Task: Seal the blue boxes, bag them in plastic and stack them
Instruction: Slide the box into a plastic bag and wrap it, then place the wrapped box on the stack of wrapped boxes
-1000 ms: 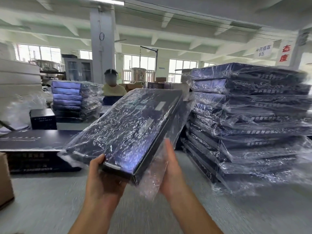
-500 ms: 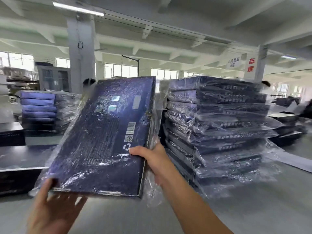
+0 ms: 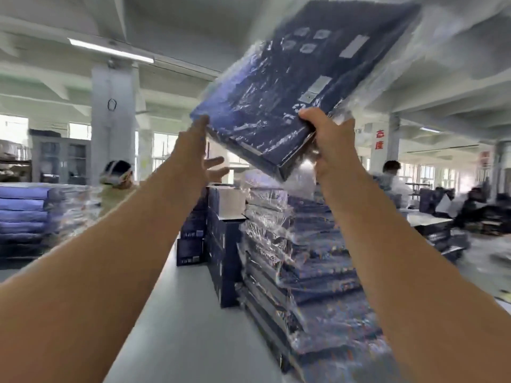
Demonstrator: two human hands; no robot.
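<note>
A bagged blue box [image 3: 290,87] is held high overhead, tilted steeply, above and just in front of the stack of bagged boxes [image 3: 298,272] on the grey table [image 3: 188,327]. Its near right corner is clamped by the right hand [image 3: 329,139], thumb laid on the printed face and the other fingers tucked under the edge, where they are hidden. The left hand [image 3: 193,150] is spread wide and flat, its fingertips pressed against the near left corner without being closed round anything. The box is judged stiff and flat, light enough to be raised at arm's length, yet broad enough to swing on a single corner grip. The plastic wrap is loose and glossy, with slack bunched beyond the far edge and below the near corner, so slipping of the film over the cardboard is to be expected; a firm hold is best taken through the film on the rigid box edges, at two opposite sides, not on the loose film. The top of the stack is largely masked by the lifted box and by blur. A second pile of blue boxes [image 3: 25,214] is seen far left.
</note>
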